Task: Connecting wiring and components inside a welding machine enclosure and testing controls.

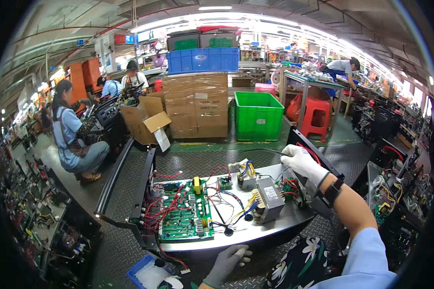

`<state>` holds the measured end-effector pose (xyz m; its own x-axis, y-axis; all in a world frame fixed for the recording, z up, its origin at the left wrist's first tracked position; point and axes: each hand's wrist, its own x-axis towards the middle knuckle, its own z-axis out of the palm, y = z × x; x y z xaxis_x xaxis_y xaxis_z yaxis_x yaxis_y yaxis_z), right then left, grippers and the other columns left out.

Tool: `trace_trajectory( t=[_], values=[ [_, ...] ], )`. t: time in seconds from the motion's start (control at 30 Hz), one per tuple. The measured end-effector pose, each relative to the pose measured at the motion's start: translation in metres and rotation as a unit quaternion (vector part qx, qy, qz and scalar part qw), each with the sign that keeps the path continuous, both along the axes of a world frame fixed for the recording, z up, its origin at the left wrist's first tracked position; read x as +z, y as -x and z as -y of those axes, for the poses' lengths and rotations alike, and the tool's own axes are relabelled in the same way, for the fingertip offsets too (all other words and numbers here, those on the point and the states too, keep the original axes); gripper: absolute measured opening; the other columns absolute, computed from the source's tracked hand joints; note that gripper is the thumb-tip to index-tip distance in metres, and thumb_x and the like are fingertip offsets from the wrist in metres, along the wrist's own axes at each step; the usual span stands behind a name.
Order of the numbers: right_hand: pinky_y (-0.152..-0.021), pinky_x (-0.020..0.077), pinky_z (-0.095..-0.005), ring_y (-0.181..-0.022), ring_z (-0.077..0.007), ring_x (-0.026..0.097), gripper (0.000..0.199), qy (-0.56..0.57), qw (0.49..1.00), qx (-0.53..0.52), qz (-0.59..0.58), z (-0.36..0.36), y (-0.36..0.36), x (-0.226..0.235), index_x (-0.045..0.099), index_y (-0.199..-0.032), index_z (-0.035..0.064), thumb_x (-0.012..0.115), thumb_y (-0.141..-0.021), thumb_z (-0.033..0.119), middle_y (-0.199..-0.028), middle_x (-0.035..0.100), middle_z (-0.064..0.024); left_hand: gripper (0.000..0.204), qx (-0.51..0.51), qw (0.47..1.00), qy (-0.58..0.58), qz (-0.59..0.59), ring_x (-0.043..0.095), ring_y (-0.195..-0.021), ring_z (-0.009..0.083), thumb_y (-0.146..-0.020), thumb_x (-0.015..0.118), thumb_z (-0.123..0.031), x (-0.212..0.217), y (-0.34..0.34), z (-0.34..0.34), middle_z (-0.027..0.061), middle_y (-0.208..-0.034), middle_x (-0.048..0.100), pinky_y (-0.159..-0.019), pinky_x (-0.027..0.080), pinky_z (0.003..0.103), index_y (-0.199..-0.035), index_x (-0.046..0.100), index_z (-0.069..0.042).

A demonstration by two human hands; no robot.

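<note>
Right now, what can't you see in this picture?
In the head view:
- Black cable: its part inside the right hand, hidden by gloved fingers.
- Green circuit board: partly hidden by red wires.
- Left hand: most of its forearm, cut off by the lower edge.
- White contents of the blue tray: too small to identify.

The lower edge of my view cuts off the forearm (207,286) behind my left hand (228,264) and, left of those fingers, the blue tray (133,273). My right hand (301,161) partly hides its own fingertips, so I can't tell whether they pinch the black cable (270,151). Below them, the metal block's (272,208) label (271,193) is too small to read.
</note>
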<state>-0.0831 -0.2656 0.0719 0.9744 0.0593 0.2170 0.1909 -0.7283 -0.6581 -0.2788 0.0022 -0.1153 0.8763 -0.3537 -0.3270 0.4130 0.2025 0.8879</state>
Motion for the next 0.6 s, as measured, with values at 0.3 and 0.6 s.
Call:
trace_trajectory(
  t=[0.3,0.6],
  values=[
    [-0.098,0.0320,-0.0558,-0.101,-0.0322,0.059,0.021,0.111,0.887,0.429,0.131,-0.153,0.098,-0.021,0.054,-0.109,0.0113,0.053,-0.093,0.025,-0.097,0.062,-0.0132,0.044,0.257,0.937,0.006,0.237,0.061,-0.072,0.0175,-0.095,0.052,-0.026,0.056,-0.009,-0.031,0.0114,-0.091,0.061,-0.062,0.050,0.028,-0.127,0.047,0.004],
    [-0.056,0.0481,-0.0446,-0.070,-0.0295,0.063,0.011,0.388,0.833,0.386,0.084,-0.172,0.111,-0.029,0.055,-0.091,0.0064,0.055,-0.085,0.015,-0.074,0.061,-0.0126,0.023,0.417,0.872,0.036,0.254,0.056,-0.063,0.0134,-0.093,0.052,-0.016,0.072,0.007,-0.058,0.0070,-0.073,0.057,-0.058,0.048,0.027,-0.108,0.058,0.001]
  ],
)
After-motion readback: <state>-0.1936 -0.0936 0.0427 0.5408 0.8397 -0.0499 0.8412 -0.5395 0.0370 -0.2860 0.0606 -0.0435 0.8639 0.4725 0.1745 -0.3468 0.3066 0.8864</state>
